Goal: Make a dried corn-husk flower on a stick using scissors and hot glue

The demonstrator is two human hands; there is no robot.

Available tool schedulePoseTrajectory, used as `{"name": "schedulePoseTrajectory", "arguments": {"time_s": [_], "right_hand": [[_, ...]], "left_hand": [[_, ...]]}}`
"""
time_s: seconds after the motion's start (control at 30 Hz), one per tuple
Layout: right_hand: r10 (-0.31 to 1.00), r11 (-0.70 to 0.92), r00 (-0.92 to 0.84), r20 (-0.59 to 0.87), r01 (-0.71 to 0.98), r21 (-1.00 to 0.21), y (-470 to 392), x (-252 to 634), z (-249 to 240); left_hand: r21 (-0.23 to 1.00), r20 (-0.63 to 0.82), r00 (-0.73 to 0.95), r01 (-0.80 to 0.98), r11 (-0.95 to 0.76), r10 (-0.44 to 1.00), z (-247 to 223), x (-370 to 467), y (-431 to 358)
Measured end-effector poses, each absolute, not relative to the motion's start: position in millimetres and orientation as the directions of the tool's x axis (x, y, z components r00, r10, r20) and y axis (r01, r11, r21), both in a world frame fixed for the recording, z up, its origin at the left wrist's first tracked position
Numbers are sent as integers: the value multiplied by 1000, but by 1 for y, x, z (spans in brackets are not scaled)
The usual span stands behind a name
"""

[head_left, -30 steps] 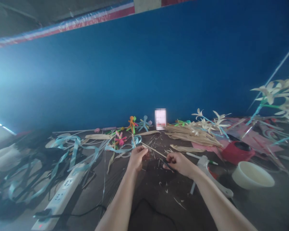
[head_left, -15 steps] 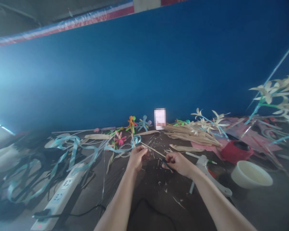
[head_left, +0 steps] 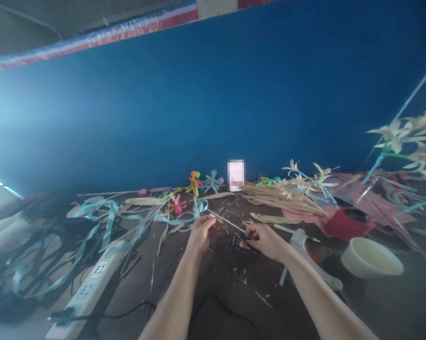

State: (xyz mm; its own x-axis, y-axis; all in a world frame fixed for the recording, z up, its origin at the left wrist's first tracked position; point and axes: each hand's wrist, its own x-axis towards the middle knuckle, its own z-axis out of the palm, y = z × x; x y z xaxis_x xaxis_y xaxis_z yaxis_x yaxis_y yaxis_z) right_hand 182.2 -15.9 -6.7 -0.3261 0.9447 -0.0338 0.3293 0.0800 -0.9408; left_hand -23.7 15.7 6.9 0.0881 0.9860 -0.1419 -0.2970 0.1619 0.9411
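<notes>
A thin pale strip (head_left: 226,220), straw-coloured and narrow like a sliver of dried leaf, is held just above the dark surface (head_left: 234,283), on the near side of the blurred white card (head_left: 235,174) that stands against the blue wall. It is judged to be very light, dry and springy rather than limp, stiff along its length yet easily split or snapped if bent sharply, so a pinch close to the working point is reckoned the safest hold, with the free end left unsupported. The left hand (head_left: 201,232) is closed around the strip's near-left end, fingers curled in tight and thumb pressed on top. The right hand (head_left: 266,240) is closed too, wrapped about a small dark tool (head_left: 247,243), scissors by the look of it, though the blades are too small to be made out, and its tip is brought against the strip's right end. Pale shavings (head_left: 246,279) are scattered on the surface nearer than the card, under and around both hands. To the right of the card a heap of dried leaf strips (head_left: 284,200) is piled, then a white glue gun (head_left: 301,245), a red pot (head_left: 351,222) and a cream bowl (head_left: 371,262). To the card's left, blue ribbon (head_left: 110,222) is tangled, and a white power strip (head_left: 90,283) is laid nearer the camera.
</notes>
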Motion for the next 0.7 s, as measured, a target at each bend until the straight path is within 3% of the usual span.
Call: {"name": "schedulePoseTrajectory", "arguments": {"time_s": [0.7], "right_hand": [[951,256,-293,101,559,-788,-19,185,2]], "left_hand": [[974,-96,136,-194,121,986,8,-28,17]]}}
